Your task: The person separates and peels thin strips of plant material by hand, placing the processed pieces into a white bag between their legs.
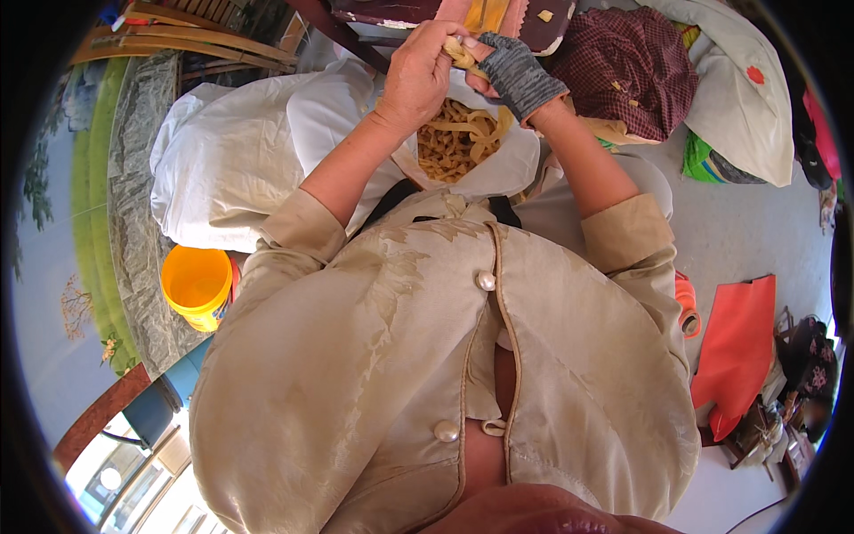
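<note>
Both of my hands meet at the top middle of the head view, over an open white sack. My left hand (416, 73) is bare, its fingers pinched on a pale yellow twisted strip (461, 55). My right hand (518, 75) wears a grey fingerless knit glove, and its fingers close on the same strip from the other side. Below them, the white sack (511, 165) holds many tan, twisted pieces (440, 149) and some looser pale strips. Just beyond my hands stands a dark stool or bench (382, 11) with a pink-edged yellow piece on top.
A large white bag (227, 165) lies left, above a yellow bucket (196, 283). Wooden slats (191, 40) lean at the far left. To the right are a checked dark red cloth (627, 71), a pale sack (747, 98) and a red bag (737, 343) on the floor.
</note>
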`<state>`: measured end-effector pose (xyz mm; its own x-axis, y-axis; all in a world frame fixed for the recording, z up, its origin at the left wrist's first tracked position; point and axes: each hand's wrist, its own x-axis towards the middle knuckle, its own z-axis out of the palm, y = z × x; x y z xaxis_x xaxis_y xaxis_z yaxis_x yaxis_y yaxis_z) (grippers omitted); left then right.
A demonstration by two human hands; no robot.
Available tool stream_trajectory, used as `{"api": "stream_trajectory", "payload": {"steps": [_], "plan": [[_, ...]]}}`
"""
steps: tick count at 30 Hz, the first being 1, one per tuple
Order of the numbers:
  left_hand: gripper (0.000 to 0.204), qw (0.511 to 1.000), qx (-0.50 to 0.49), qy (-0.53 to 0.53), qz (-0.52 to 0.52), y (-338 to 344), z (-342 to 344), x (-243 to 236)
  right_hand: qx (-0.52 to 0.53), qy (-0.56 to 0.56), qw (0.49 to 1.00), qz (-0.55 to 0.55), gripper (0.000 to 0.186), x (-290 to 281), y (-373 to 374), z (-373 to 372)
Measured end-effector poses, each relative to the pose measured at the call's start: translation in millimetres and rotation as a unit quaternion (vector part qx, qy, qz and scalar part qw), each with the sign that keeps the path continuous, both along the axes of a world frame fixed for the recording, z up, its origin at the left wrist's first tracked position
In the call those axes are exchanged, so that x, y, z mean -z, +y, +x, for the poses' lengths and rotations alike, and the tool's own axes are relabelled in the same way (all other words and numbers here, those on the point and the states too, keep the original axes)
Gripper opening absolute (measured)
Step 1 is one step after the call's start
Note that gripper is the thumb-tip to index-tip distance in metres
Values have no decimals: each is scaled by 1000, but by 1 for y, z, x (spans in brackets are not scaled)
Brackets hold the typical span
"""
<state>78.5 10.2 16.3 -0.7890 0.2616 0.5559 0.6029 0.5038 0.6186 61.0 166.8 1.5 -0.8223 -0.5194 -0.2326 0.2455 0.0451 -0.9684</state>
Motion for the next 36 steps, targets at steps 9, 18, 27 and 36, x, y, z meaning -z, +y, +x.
{"api": "stream_trajectory", "payload": {"steps": [9,18,27,36], "plan": [[16,810,130,-421,387,4,-3,-16,106,591,751,276,31,0,18,-2],[15,939,68,-250,225,-3,-16,0,60,7,995,-81,30,-14,14,1],[27,977,23,-198,75,11,0,-6,203,63,977,7,23,-1,3,-12],[17,681,218,-567,409,9,2,-27,154,-73,964,-205,15,14,30,-34]]}}
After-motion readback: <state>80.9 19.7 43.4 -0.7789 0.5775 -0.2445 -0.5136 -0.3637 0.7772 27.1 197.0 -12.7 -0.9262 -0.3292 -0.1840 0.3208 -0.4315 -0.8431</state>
